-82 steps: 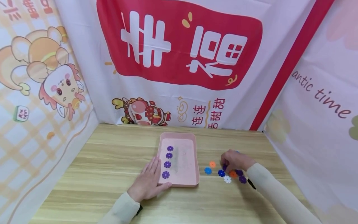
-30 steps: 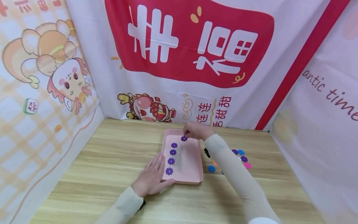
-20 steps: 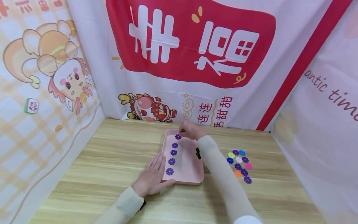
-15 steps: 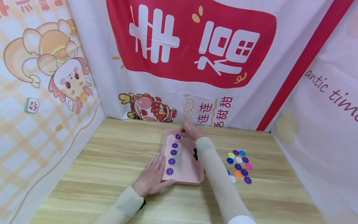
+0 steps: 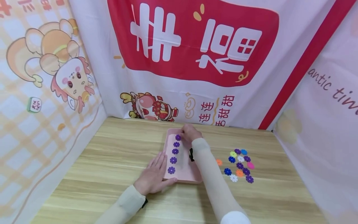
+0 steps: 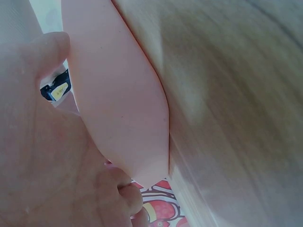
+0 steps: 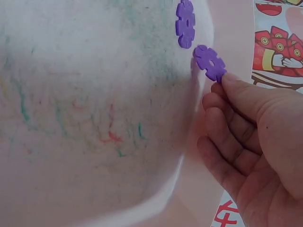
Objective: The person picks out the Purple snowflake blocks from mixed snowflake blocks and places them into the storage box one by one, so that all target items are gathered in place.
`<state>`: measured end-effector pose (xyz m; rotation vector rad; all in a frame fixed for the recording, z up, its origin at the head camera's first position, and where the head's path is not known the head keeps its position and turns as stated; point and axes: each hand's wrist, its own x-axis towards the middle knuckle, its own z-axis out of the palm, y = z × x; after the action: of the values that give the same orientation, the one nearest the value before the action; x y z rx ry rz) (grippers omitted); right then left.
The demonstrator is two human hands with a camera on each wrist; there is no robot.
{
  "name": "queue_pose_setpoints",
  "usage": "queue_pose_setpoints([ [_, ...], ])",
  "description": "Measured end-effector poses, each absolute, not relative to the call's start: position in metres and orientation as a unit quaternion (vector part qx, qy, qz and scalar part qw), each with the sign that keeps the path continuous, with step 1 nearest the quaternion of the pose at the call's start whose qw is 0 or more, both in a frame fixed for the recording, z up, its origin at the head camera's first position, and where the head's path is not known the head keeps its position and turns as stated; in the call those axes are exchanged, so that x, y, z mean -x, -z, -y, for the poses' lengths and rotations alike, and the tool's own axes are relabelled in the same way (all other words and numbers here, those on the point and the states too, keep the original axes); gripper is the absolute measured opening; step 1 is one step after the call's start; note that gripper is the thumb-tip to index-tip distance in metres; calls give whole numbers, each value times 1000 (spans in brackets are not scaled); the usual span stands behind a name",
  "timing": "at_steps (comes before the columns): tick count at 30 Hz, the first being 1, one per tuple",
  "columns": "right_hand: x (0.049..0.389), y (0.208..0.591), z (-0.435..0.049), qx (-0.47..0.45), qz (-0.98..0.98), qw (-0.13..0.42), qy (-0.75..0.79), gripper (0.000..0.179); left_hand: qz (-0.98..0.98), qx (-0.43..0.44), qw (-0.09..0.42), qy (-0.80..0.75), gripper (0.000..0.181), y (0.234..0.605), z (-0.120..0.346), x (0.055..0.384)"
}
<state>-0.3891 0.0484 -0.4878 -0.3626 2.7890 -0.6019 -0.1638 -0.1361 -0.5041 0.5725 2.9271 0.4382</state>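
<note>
In the head view, a pink tray [image 5: 185,176] lies on the table with several purple snowflake discs [image 5: 173,160] in a column along its left side. At the far end of that column, my right hand [image 5: 191,133] pinches one purple snowflake disc [image 7: 210,63] between thumb and forefinger; in the right wrist view it tilts just above the tray floor, close to another purple disc [image 7: 185,23]. My left hand [image 5: 152,176] rests against the tray's near left corner, its fingers straight along the left wall and its thumb along the near wall.
Right of the tray lies a loose group of snowflake discs, among them a pink one [image 5: 250,165], an orange one [image 5: 239,173], a white one [image 5: 233,178] and several purple ones. Printed cloth [image 5: 195,56] hangs behind the wooden table [image 5: 117,155].
My right hand has carried a purple disc from the loose group to the column's far end and shifted left there. My left hand stays at the tray. The head view has shifted slightly.
</note>
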Motion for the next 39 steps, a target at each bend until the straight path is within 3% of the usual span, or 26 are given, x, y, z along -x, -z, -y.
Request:
queue_pose_setpoints([
  [9,392,487,-52,110,-963,127,210,21,-970,-189,64,-139,105,503,132,167],
  [16,386,472,-71,178,-957,112,202,16,-971,-182,74,-137,105,501,130,165],
  [26,373,420,-127,302,-937,105,139,24,-970,-174,61,-160,106,503,131,163],
  [39,327,388,-214,322,-936,138,39,31,-972,-170,63,-152,106,500,128,163],
])
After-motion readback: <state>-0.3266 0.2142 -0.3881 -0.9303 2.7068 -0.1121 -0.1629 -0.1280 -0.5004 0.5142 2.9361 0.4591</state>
